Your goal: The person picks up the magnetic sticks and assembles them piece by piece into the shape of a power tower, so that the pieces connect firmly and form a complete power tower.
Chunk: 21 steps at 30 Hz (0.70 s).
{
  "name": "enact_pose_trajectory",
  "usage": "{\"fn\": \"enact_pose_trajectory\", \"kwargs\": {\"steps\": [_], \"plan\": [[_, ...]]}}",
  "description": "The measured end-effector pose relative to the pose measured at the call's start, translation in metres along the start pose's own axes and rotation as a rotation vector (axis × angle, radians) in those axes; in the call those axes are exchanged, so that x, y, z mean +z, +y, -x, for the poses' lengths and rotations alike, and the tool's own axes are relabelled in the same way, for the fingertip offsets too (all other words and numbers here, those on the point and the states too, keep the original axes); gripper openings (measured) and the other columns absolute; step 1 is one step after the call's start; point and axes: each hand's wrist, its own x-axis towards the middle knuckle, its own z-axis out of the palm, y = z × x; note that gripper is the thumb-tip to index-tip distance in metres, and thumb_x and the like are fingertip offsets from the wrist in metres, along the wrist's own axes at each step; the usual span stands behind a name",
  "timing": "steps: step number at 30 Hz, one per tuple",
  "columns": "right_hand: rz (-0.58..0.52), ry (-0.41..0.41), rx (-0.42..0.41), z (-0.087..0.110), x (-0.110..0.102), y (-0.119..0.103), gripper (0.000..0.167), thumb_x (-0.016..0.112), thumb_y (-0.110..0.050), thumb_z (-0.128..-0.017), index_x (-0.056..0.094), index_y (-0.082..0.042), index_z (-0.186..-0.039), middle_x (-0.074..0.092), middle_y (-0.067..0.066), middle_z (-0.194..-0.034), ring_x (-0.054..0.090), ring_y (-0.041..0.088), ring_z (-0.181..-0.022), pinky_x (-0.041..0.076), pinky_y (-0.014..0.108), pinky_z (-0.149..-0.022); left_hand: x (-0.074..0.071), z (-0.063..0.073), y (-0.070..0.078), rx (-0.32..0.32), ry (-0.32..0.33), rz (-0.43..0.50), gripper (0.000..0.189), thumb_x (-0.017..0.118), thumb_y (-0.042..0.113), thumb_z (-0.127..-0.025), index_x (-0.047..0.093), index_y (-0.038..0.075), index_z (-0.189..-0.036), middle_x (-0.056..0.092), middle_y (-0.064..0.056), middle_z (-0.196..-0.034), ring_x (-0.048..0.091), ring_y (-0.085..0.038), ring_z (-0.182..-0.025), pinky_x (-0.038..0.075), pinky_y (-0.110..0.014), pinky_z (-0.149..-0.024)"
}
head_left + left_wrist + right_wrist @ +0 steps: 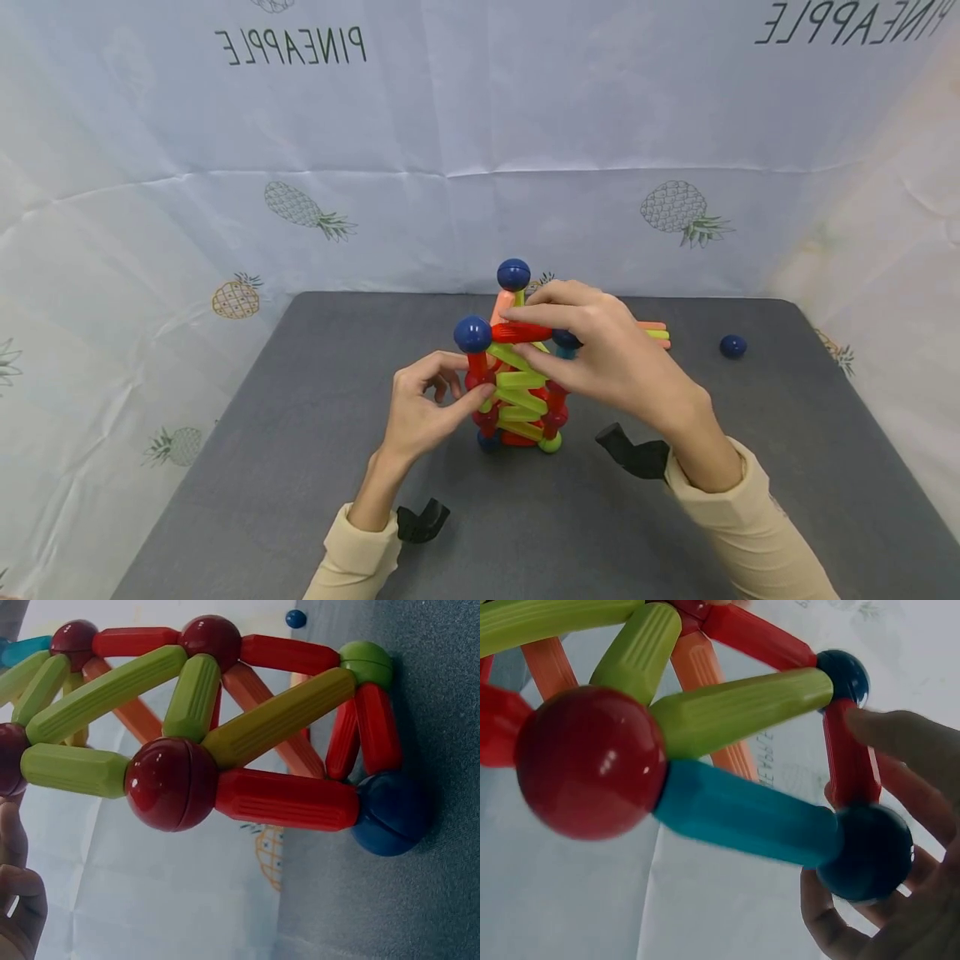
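Note:
A tower of magnetic rods and balls (521, 400) stands upright on the table, with red, lime, orange and teal rods. At its left side my left hand (427, 404) pinches a dark red ball (480, 379) between thumb and fingers. My right hand (611, 354) is at the top, where its thumb and fingers pinch a red rod (847, 754). That rod spans two blue balls, the nearer one (866, 853) joined to a teal rod (746, 814). Another blue ball (513, 274) tops the tower's back corner. The right palm partly hides the upper right corner.
A loose blue ball (732, 346) lies at the table's back right. Several orange and lime rods (656, 331) lie behind the right hand. A pineapple-print cloth (450, 225) hangs behind the grey table (247, 467). Black straps (637, 454) stick out from both wrists.

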Motion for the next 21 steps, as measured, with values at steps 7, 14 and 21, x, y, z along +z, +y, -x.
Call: {"fn": "enact_pose_trajectory", "kwargs": {"steps": [7, 14, 21], "plan": [[-0.014, 0.031, 0.150, 0.019, -0.013, 0.011, 0.042, 0.088, -0.010, -0.080, 0.073, -0.016, -0.119, 0.069, -0.002, -0.113, 0.055, 0.005, -0.090, 0.045, 0.024, -0.063, -0.002, 0.001, 0.000, 0.011, 0.032, -0.067, 0.036, 0.092, 0.008, -0.070, 0.075, 0.009, -0.102, 0.073, -0.007, -0.085, 0.057, -0.016, -0.064, 0.047, -0.029, -0.051], [-0.070, 0.010, 0.112, 0.032, -0.013, 0.010, 0.053, 0.088, -0.007, -0.077, 0.072, -0.017, -0.126, 0.070, 0.000, -0.120, 0.059, 0.004, -0.090, 0.052, 0.024, -0.070, 0.001, -0.001, -0.002, 0.011, 0.207, -0.111, 0.022, 0.090, 0.008, -0.074, 0.078, 0.007, -0.092, 0.073, -0.010, -0.087, 0.057, -0.015, -0.063, 0.045, -0.023, -0.051], [-0.184, -0.045, 0.054, 0.036, -0.002, -0.003, 0.058, 0.086, -0.006, -0.080, 0.067, -0.015, -0.134, 0.068, 0.002, -0.127, 0.064, 0.003, -0.090, 0.055, 0.021, -0.078, -0.001, -0.001, 0.006, -0.062, 0.110, -0.183, 0.045, 0.074, 0.041, -0.092, 0.076, 0.005, -0.118, 0.073, -0.013, -0.114, 0.063, -0.018, -0.076, 0.047, -0.026, -0.049]]}}
